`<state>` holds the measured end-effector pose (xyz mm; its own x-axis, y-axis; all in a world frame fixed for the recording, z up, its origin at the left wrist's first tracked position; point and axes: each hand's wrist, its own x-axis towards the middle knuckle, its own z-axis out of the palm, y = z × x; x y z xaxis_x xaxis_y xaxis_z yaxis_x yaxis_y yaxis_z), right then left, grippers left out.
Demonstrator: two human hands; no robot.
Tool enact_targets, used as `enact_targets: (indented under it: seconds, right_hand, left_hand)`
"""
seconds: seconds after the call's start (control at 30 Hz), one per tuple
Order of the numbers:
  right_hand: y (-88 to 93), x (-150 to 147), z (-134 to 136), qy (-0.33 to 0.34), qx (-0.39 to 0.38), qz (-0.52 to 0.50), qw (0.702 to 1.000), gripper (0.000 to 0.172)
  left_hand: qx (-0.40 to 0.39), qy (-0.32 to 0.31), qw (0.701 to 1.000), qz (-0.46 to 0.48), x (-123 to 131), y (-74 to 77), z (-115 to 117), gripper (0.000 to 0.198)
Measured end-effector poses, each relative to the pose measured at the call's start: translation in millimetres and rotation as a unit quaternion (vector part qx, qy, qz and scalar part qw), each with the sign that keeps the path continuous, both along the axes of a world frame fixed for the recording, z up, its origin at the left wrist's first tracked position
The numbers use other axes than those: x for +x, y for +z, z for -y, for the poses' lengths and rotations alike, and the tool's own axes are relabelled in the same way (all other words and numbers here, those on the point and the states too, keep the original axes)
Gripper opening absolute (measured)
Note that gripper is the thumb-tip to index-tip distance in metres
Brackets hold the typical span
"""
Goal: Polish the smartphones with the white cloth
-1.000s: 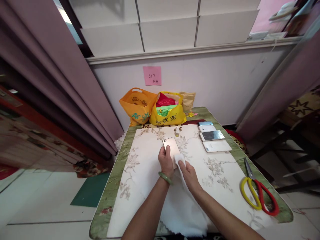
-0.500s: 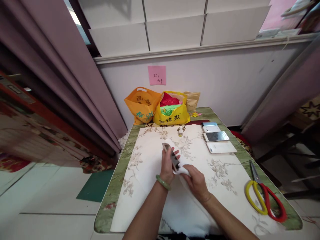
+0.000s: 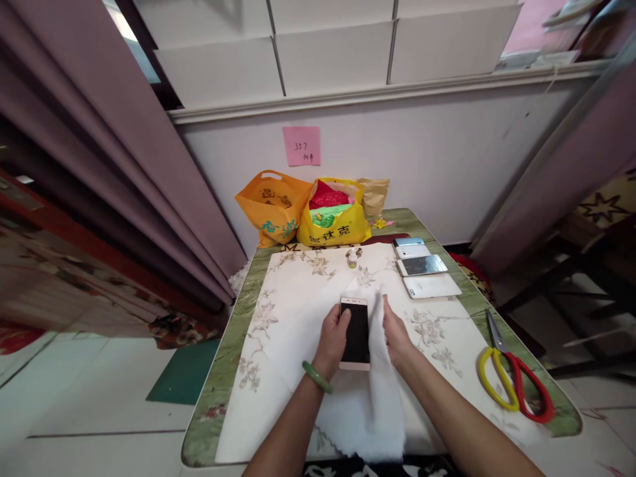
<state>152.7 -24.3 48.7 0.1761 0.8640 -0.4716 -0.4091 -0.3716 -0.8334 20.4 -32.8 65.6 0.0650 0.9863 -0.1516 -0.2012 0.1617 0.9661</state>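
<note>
My left hand [image 3: 335, 338], with a green bangle at the wrist, grips a smartphone [image 3: 355, 338] by its left edge, thumb on the screen side. The phone has a dark screen and a pale gold frame and faces up. On its right, my right hand [image 3: 395, 331] holds up a white cloth [image 3: 380, 397]; its fingers are partly hidden behind the fabric. The cloth hangs beside the phone's right edge and drapes down to the table's front. Beneath both hands lies a white floral sheet [image 3: 283, 298].
Several other phones [image 3: 432, 286] lie at the table's right. Open scissors [image 3: 511, 371] with yellow and red handles rest near the right front edge. A small bottle [image 3: 352, 258] stands beyond my hands. An orange bag [image 3: 275, 205] and a yellow bag [image 3: 338, 228] stand at the back.
The phone has turned from slanted to upright and faces me. My right hand has moved from the phone's lower end to its right side, lifting the cloth there.
</note>
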Motion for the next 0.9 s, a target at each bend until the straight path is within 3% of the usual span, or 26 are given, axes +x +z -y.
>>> enact_targets:
  seconds: [0.1,0.2,0.33,0.57,0.67,0.77,0.9]
  right_hand:
    - [7.2,-21.1,8.5,0.021,0.035,0.008,0.999,0.051]
    - [6.8,-34.4,19.2,0.03,0.082,0.041,0.995,0.049]
    - [0.9,-43.7,37.3,0.049,0.095,0.069,0.992,0.049]
    - [-5.4,-56.6,56.0,-0.001,0.107,0.09,0.99,0.049]
    - [-5.7,-57.3,52.2,-0.009,0.095,0.073,0.993,0.049]
    - [-7.0,-54.4,49.1,-0.023,0.087,0.06,0.994,0.046]
    - [-15.8,-51.1,53.5,0.009,0.111,0.062,0.992,0.049]
  left_hand:
    - [0.057,0.023,0.995,-0.083,4.7,-3.4,-4.1,0.028]
    - [0.083,0.085,0.984,-0.13,4.1,-4.5,-10.4,0.024]
    - [0.064,0.171,0.979,-0.092,2.1,-7.1,-22.5,0.026]
    - [0.059,0.306,0.95,-0.007,13.1,-5.6,-30.1,0.028]
    - [0.072,0.299,0.951,-0.004,18.9,-2.2,-22.7,0.027]
    - [0.085,0.243,0.966,0.0,18.5,-2.8,-13.4,0.029]
    - [0.061,0.212,0.975,0.006,8.0,-10.8,-5.7,0.033]
